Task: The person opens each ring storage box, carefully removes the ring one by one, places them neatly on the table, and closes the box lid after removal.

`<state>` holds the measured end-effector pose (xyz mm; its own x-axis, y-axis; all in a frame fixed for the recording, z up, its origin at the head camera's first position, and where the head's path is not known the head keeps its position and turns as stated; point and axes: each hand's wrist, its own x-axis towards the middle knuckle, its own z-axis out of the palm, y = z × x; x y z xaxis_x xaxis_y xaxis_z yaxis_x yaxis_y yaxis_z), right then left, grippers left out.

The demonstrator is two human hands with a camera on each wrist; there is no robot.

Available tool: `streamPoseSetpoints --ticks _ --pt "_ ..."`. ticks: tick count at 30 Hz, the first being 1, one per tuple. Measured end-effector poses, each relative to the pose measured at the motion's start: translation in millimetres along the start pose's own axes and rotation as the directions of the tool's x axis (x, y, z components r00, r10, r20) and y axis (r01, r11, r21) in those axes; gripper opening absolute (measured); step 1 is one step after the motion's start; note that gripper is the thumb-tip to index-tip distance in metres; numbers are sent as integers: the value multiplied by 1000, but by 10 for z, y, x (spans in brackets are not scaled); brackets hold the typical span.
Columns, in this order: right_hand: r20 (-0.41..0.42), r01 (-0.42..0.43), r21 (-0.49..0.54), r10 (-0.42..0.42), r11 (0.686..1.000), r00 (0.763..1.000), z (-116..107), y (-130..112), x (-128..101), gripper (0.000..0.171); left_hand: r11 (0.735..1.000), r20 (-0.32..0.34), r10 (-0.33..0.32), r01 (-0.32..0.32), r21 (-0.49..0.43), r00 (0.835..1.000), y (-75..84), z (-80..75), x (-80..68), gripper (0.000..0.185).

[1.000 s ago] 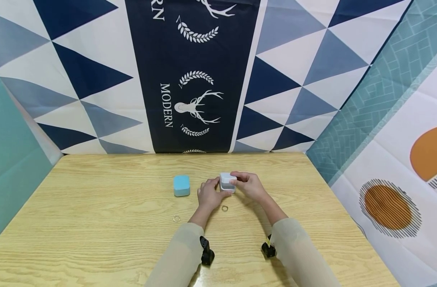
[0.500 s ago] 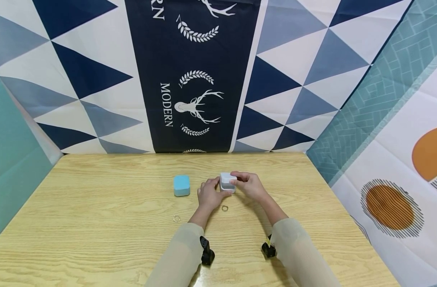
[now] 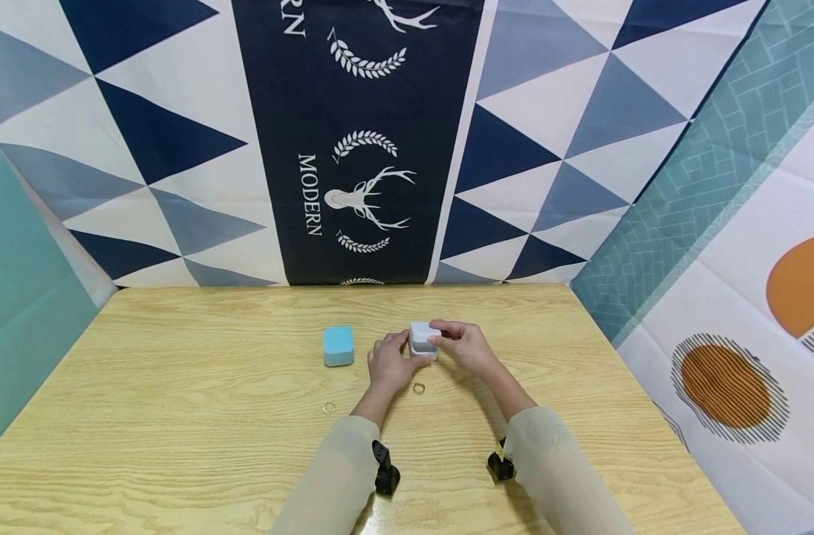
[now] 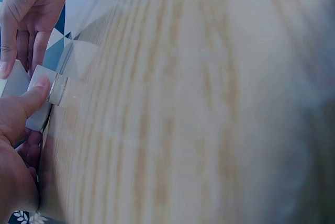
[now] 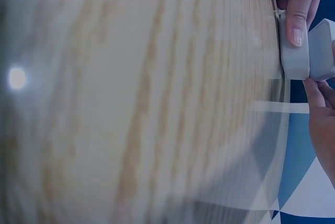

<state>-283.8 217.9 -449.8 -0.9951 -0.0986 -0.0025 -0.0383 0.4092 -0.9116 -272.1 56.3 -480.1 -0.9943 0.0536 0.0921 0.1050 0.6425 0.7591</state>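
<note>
A small white ring box stands on the table, its lid (image 5: 320, 54) tilted up from its base (image 5: 294, 66). My left hand (image 3: 388, 365) grips the base from the left, with the thumb across its front. From the right my right hand (image 3: 467, 347) pinches the lid (image 3: 423, 331) between thumb and fingers. Just in front of the box lies a gold ring (image 3: 419, 388), which the left wrist view shows as a band (image 4: 58, 89) beside the left thumb. A thinner gold ring (image 3: 329, 408) rests farther left. The inside of the box is hidden.
A light blue box (image 3: 339, 346) with rounded corners stands to the left of my left hand. The wooden table (image 3: 200, 386) meets a patterned cloth wall (image 3: 360, 208) at its back edge. More cloth hangs on the left and right sides.
</note>
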Motion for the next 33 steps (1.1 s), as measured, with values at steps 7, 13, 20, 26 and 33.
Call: streamPoseSetpoints --ticks 7,13,20,26,33 --pt "21 -10 -4 10 1000 1000 1 -346 -193 33 1000 10 -2 2 10 1000 3 -5 3 71" --pt "20 -8 11 7 1000 1000 3 -197 -99 34 1000 11 -2 2 5 1000 7 -11 1 71" --pt "2 -5 10 5 1000 1000 14 -8 3 34 1000 13 3 -3 13 1000 3 -7 2 71" --pt "-3 3 0 -3 1000 1000 13 -5 -12 33 1000 9 8 -8 18 1000 4 -2 -9 71" --pt "6 2 -4 -2 1000 1000 8 7 -17 34 1000 0 11 -11 19 1000 7 2 -24 71"
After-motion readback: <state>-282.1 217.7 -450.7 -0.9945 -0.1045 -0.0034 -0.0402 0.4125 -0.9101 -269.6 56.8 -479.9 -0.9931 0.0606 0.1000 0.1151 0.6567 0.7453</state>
